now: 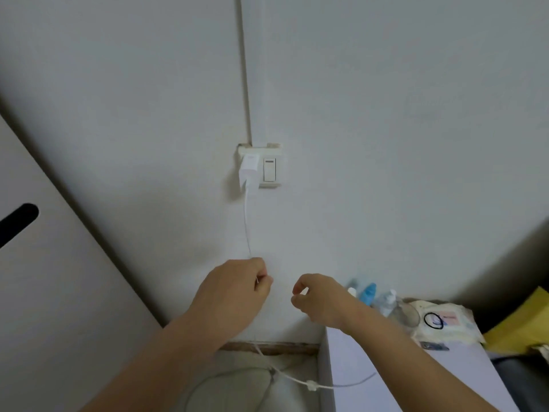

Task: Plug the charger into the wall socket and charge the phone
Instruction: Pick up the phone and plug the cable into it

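A white charger [247,170] sits plugged into the wall socket [260,165], left of a white switch [269,170]. Its thin white cable [247,224] hangs straight down into my left hand [234,289], which is closed around it below the socket. The cable shows again lower down [297,381], running right over the table's edge. My right hand [320,301] hovers beside the left, fingers curled, with nothing visible in it. No phone is in view.
A pale table [356,367] stands at the lower right with small bottles [368,294], a wipes pack [442,322] with a black hair tie and a yellow bag [523,325]. A cabinet [44,278] fills the left. A conduit [246,69] rises above the socket.
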Demonstrator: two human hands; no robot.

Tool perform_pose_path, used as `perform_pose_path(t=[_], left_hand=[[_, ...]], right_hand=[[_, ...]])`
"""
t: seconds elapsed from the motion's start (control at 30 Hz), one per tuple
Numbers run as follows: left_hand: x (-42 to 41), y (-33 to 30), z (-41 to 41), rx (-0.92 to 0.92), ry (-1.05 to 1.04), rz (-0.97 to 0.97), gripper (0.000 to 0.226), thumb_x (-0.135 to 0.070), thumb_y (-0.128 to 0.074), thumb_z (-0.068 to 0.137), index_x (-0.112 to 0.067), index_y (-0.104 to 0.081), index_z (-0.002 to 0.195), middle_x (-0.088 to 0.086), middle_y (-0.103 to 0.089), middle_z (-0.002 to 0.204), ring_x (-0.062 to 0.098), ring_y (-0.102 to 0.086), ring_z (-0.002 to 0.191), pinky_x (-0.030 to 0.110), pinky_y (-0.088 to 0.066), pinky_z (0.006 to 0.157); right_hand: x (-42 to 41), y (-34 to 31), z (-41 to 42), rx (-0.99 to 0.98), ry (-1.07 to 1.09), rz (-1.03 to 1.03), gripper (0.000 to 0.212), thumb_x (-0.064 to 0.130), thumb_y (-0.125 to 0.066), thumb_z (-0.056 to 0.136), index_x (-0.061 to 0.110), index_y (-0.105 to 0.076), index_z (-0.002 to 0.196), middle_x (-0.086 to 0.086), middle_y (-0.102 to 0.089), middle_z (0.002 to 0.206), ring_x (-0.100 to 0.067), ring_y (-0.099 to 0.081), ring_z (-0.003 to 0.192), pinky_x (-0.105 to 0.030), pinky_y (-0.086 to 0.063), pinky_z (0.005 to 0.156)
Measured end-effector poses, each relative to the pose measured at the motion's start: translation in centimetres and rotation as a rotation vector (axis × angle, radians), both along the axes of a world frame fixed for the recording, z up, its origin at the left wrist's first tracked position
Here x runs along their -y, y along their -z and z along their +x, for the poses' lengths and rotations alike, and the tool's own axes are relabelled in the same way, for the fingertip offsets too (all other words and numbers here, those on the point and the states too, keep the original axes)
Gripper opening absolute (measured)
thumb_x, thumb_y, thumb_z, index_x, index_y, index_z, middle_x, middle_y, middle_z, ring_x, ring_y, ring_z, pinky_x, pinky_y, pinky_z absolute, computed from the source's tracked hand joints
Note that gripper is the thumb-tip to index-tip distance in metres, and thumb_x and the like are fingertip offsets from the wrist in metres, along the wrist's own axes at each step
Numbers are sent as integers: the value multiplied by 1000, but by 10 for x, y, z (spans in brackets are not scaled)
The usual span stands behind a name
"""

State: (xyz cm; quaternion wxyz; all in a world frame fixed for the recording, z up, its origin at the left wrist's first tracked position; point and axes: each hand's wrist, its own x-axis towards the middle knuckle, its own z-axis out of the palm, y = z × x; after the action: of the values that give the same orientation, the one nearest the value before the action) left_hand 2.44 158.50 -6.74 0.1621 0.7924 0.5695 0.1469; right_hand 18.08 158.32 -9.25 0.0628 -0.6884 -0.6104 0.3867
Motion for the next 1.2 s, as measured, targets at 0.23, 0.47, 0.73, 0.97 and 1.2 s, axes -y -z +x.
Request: perform_pose_path(t=[0.23,0.47,0.73,0.97,1.2], left_hand=[[18,27,61,-58,59,-78,20,-31,-41,93,-20,-51,79,-9,-44,60,14,-47,64,25,-34,59],[33,59,148,-104,88,-175,21,-25,-40,93,-15,-56,84,-2,-55,77,18,-50,71,26,-35,62],[46,118,241,-151,122,-333,20,-29,-41,93,-19,-51,78,1,-61,78,21,-57,82,29,-38,68],[42,172,286,-210,119,-428,21,-29,-41,92,-16,-57,88,6,-61,91,21,-57,87,32,-41,72],[23,238,316,-173,115,-552,24,-25,-41,93,-10,-60,98,6,-61,94,15,-50,81,25,-37,71]], right_hand=[[24,14,57,67,-19,-36,38,22,-44,94,12,-52,129,-8,-57,124,-17,-50,91,-25,-42,80],[52,27,148,105,-20,-91,37,24,-43,95,9,-52,128,-11,-57,131,-23,-58,107,-26,-41,84],[71,70,247,120,58,-164,35,23,-45,93,7,-55,123,-12,-60,126,-26,-58,113,-34,-46,97],[81,135,290,130,156,-296,34,23,-43,94,8,-53,123,-8,-59,127,-22,-57,114,-30,-45,96],[89,216,311,104,252,-436,25,20,-39,95,19,-38,70,3,-46,76,-21,-50,86,-25,-42,66]])
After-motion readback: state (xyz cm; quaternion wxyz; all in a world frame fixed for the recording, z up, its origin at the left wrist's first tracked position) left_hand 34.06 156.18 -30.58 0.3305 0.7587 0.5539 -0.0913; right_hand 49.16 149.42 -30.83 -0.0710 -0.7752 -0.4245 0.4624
